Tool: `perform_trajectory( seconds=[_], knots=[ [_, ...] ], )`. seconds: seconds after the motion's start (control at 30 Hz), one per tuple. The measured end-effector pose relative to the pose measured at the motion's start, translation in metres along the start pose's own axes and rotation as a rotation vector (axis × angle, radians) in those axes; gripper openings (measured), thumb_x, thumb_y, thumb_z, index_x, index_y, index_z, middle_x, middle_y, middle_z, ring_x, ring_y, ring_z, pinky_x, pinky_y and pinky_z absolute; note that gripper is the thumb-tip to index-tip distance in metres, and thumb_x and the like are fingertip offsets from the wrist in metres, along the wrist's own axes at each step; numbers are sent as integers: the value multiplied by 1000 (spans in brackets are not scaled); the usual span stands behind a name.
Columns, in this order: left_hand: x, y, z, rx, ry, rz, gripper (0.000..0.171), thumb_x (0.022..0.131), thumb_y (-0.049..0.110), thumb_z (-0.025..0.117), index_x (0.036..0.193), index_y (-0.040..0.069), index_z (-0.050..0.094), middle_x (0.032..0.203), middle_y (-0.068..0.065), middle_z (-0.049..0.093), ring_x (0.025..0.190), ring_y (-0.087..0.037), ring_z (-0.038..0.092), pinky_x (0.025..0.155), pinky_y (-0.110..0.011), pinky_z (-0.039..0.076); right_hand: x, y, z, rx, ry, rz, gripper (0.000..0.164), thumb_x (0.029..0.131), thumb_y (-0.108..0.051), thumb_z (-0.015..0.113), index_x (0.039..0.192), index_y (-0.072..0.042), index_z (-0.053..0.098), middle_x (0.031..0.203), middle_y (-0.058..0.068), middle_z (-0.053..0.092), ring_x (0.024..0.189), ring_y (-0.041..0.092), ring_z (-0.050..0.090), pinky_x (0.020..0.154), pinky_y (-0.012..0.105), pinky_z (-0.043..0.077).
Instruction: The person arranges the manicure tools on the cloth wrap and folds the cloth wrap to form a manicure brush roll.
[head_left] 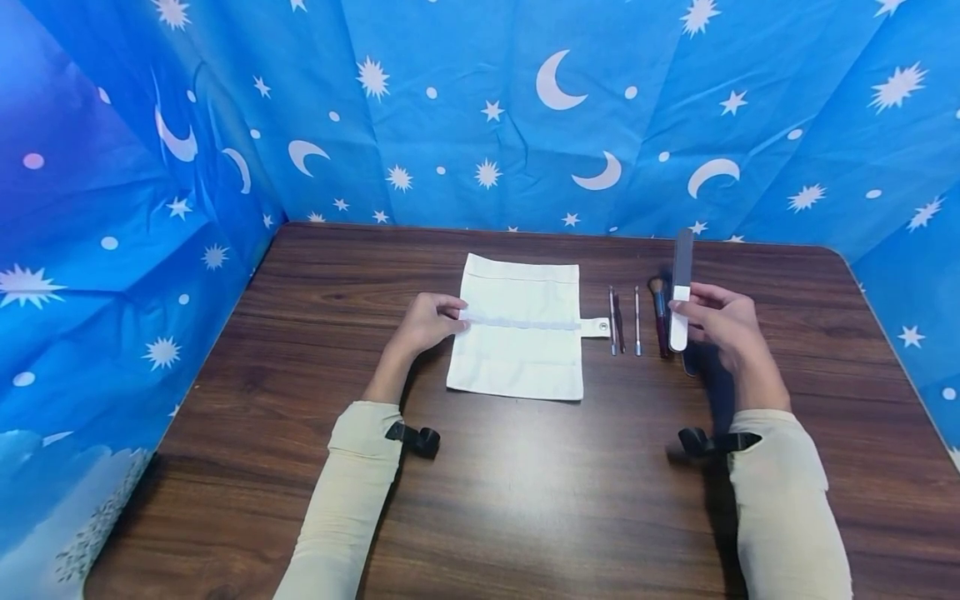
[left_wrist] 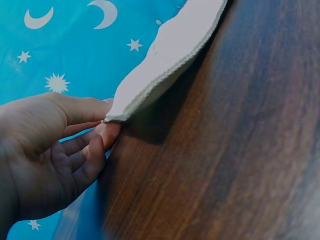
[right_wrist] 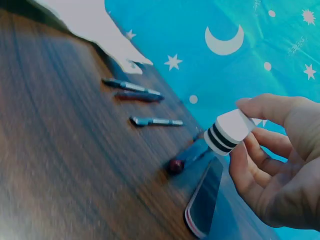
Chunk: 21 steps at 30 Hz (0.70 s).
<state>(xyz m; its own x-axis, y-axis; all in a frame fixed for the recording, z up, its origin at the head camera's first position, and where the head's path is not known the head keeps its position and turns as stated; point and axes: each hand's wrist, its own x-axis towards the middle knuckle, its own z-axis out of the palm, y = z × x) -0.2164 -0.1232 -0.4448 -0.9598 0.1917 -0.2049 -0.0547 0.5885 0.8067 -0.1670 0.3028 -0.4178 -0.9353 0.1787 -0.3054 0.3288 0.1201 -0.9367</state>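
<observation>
My left hand pinches the left edge of a white cloth tool pouch between thumb and fingers. In the left wrist view that edge lifts above the table where the fingers meet it. A snap tab sticks out at the pouch's right side. On the right, my right hand holds a grey-and-white nail file upright by its white lower part. Its end shows black and white layers in the right wrist view. Below it on the table lies a dark, flat, round-ended file.
Between the pouch and my right hand lie a slim metal tool, a dark red tool, another metal tool and a makeup brush. A blue star-patterned curtain hangs behind the wooden table.
</observation>
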Motion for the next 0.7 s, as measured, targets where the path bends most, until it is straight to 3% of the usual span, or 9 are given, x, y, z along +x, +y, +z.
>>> perform_trajectory(
  seconds=[0.1, 0.2, 0.33, 0.43, 0.7],
  knots=[
    [1, -1, 0, 30, -16, 23, 34, 91, 11, 73, 124, 5, 71, 113, -15, 68, 87, -21, 58, 72, -24, 45, 3, -3, 6, -64, -44, -5, 29, 94, -19, 73, 114, -31, 56, 95, -20, 58, 80, -6, 61, 69, 16, 56],
    [1, -2, 0, 45, -27, 35, 33, 92, 11, 72, 125, 5, 71, 113, -15, 67, 83, -20, 55, 70, -25, 44, 6, -5, 12, -115, -76, -10, 28, 95, -24, 71, 112, -36, 53, 96, -24, 58, 83, -7, 61, 71, 17, 56],
    [2, -2, 0, 55, -23, 32, 32, 93, 11, 72, 124, 5, 71, 112, -15, 67, 83, -20, 55, 70, -25, 44, 10, -9, 21, -88, -114, -7, 27, 97, -27, 69, 117, -33, 52, 95, -26, 62, 86, -6, 62, 73, 18, 55],
    [2, -2, 0, 56, -19, 31, 32, 92, 10, 72, 124, 5, 71, 112, -15, 67, 83, -20, 56, 70, -25, 44, 13, -13, 29, -82, -133, -17, 28, 99, -33, 65, 123, -29, 50, 101, -21, 59, 88, -4, 60, 74, 17, 55],
    [3, -2, 0, 52, -22, 37, 31, 92, 10, 71, 123, 4, 71, 111, -15, 67, 84, -20, 56, 69, -24, 45, 21, -24, 64, -25, -186, -25, 23, 101, -31, 62, 120, -23, 53, 101, -14, 58, 87, 2, 58, 77, 19, 56]
  ],
)
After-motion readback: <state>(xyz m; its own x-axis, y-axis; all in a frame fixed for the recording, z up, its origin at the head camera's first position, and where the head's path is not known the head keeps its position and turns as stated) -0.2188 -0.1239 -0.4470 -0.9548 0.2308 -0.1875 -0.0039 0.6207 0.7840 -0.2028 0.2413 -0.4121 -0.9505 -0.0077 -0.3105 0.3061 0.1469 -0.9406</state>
